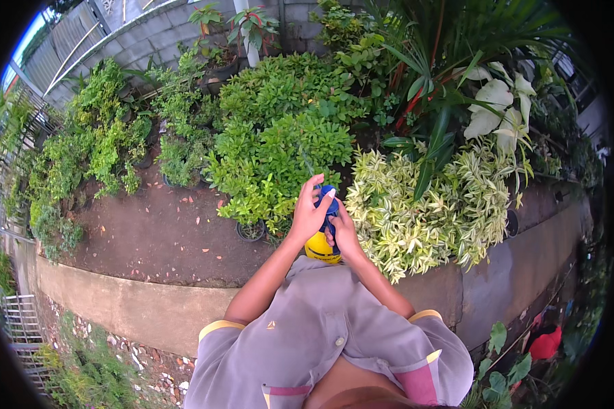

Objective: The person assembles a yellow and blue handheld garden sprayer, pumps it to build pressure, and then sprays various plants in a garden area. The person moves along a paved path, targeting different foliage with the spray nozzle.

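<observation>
A yellow pressure sprayer bottle point(321, 248) with a blue pump head point(329, 206) is held in front of my body, close to my shirt. My right hand point(345, 231) is wrapped around the blue handle. My left hand point(310, 210) is at the front of the blue head, its thumb laid over the top and its fingers up near the nozzle, which they partly hide. A thin pale streak of liquid point(307, 162) shows beyond the fingertips, against a green leafy shrub point(286, 143). The bottle's lower part is hidden by my shirt.
Variegated yellow-green plants point(430, 214) stand close to my right. A small black pot point(250, 231) is at the shrub's base. Bare soil with fallen leaves point(163, 230) lies left, edged by a concrete curb point(128, 301). A grey block wall point(153, 36) runs behind potted plants.
</observation>
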`<state>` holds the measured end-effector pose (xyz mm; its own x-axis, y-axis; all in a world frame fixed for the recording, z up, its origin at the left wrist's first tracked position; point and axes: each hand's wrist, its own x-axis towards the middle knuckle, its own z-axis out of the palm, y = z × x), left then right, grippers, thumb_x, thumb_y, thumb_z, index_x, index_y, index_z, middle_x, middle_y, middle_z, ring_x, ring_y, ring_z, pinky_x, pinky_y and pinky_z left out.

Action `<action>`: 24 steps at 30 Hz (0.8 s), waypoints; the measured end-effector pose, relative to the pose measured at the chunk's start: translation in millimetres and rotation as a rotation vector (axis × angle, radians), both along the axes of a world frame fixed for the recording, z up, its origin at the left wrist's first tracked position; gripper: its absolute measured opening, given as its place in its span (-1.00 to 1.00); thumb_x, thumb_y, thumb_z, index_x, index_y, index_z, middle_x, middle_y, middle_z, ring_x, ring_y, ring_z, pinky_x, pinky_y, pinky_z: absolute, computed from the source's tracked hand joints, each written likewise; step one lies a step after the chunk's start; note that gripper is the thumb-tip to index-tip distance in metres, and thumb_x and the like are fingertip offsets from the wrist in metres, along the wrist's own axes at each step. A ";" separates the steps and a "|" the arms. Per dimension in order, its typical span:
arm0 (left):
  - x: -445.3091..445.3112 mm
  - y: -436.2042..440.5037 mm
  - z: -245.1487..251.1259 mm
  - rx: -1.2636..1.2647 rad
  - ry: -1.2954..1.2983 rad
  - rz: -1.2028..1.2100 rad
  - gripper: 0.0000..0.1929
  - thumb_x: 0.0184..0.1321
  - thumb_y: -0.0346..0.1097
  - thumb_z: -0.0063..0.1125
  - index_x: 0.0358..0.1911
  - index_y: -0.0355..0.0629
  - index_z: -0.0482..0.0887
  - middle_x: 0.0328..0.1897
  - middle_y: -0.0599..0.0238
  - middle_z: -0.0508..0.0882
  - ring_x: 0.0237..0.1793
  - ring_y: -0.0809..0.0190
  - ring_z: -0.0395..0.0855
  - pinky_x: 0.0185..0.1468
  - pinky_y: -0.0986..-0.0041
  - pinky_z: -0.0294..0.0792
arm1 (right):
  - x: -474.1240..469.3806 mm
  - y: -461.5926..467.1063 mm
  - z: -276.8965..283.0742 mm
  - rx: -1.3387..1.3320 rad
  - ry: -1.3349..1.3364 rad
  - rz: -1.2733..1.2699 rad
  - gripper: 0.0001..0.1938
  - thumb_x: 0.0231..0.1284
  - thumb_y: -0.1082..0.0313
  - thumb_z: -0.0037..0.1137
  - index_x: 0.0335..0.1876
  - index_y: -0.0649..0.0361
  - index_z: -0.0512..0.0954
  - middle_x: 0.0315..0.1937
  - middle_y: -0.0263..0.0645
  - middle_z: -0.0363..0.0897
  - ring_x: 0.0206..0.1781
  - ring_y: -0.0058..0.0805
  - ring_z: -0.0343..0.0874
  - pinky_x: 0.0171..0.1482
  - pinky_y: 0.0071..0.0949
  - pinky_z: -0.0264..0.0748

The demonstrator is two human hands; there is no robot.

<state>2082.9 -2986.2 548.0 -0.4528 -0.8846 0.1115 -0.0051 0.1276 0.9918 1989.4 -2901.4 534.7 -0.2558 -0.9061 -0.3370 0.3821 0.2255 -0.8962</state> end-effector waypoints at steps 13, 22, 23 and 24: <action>-89.0 -62.5 4.9 0.138 0.044 -0.065 -0.55 0.35 -0.38 0.11 0.27 -0.21 0.34 0.11 0.18 0.53 -0.07 0.37 0.56 0.00 0.51 0.45 | -73.4 -52.3 -15.5 0.008 0.034 -0.016 -0.37 0.38 0.49 -0.31 0.56 -0.01 -0.05 -0.49 -0.36 0.38 -0.64 -0.68 0.28 -0.62 -0.63 0.23; -127.6 -91.7 10.7 0.097 0.077 -0.226 -0.54 0.38 -0.32 0.10 0.30 -0.19 0.30 -0.02 0.22 0.62 -0.05 0.32 0.63 0.08 0.47 0.45 | -96.8 -71.3 -5.7 -0.095 -0.004 -0.154 -0.34 0.36 0.49 -0.31 0.57 -0.01 -0.07 -0.54 -0.39 0.35 -0.65 -0.72 0.26 -0.62 -0.68 0.20; -129.0 -94.9 11.8 0.084 0.063 -0.242 -0.54 0.39 -0.31 0.10 0.30 -0.18 0.31 -0.03 0.22 0.62 -0.06 0.31 0.64 0.08 0.47 0.45 | -97.1 -74.8 -5.6 -0.125 -0.007 -0.151 -0.34 0.36 0.49 -0.31 0.57 -0.01 -0.08 -0.55 -0.39 0.35 -0.65 -0.72 0.26 -0.62 -0.68 0.20; -128.7 -97.0 13.2 0.071 0.047 -0.262 -0.55 0.39 -0.30 0.09 0.29 -0.17 0.32 -0.03 0.22 0.63 -0.07 0.31 0.65 0.08 0.46 0.46 | -96.2 -78.0 -5.7 -0.110 0.018 -0.154 -0.33 0.35 0.49 -0.30 0.57 0.00 -0.10 -0.56 -0.39 0.34 -0.65 -0.72 0.26 -0.62 -0.68 0.21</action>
